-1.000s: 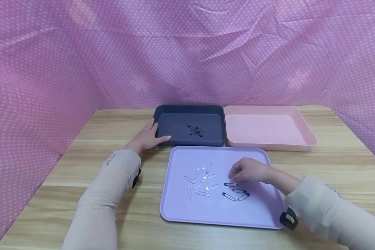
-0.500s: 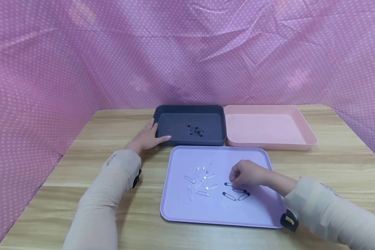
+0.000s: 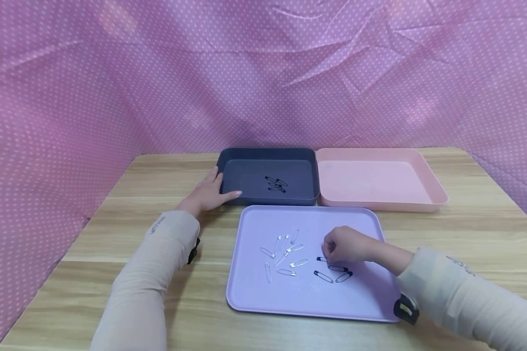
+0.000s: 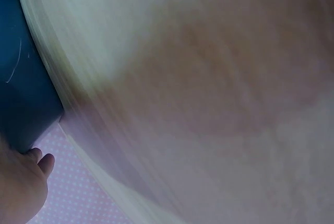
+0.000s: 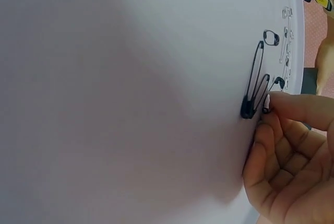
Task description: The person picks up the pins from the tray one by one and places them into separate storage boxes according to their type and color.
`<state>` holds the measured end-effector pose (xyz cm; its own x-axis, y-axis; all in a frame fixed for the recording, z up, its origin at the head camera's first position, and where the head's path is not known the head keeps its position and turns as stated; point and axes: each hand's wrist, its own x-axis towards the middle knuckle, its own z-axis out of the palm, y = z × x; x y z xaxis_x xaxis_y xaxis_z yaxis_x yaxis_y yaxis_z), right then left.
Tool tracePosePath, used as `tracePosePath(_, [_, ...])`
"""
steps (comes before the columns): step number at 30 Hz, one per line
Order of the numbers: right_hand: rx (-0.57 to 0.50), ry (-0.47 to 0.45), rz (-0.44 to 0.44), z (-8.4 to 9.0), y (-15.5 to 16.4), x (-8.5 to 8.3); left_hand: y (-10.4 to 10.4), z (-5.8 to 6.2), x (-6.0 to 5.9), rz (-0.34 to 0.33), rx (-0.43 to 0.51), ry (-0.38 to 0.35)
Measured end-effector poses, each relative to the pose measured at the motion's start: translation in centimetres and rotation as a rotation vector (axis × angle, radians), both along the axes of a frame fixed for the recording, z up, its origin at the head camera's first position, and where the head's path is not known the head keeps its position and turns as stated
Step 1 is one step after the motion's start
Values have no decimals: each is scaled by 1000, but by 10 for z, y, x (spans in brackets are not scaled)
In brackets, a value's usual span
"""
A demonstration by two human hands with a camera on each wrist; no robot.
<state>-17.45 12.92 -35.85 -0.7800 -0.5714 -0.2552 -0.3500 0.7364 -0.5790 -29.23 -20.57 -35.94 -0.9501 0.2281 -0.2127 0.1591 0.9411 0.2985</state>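
Observation:
My right hand (image 3: 348, 243) is low over the lilac tray (image 3: 254, 297). Its thumb and forefinger pinch the tail end of a black safety pin (image 5: 279, 82), whose head pokes out to the left in the head view. Several other black safety pins (image 3: 323, 276) lie close by, just nearer to me. To the left, silver safety pins (image 3: 286, 272) are scattered on the same tray. My left hand (image 3: 208, 193) rests at the near left corner of the dark tray (image 3: 298, 200), thumb along its front rim and fingers along its side.
Inside the dark tray is a small heap of black safety pins (image 3: 275, 184). A pink tray (image 3: 377, 180) stands to its right, side against side. The wooden table (image 3: 127, 214) carries all three trays, with a pink dotted cloth (image 3: 263, 73) hanging behind.
My right hand has come down slightly toward me and its fingers have closed over the right part of the topmost black safety pin. The left hand has stayed at the dark tray.

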Motion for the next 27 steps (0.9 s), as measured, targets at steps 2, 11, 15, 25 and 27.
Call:
tracePosePath(2, [-11, -9, -7, 0, 0, -1, 0, 0, 0, 4, 3, -1])
tracePosePath(11, [-100, -76, -59, 0, -2, -8, -1, -1, -1, 1, -6, 9])
tracePosePath(15, [-156, -76, -47, 0, -5, -12, 0, 0, -1, 3, 2, 6])
tracePosePath(25, [-287, -49, -69, 7, -19, -28, 0, 1, 0, 3, -3, 4])
tracePosePath(27, [-318, -65, -96, 8, -22, -32, -1, 0, -1, -1, -6, 4])
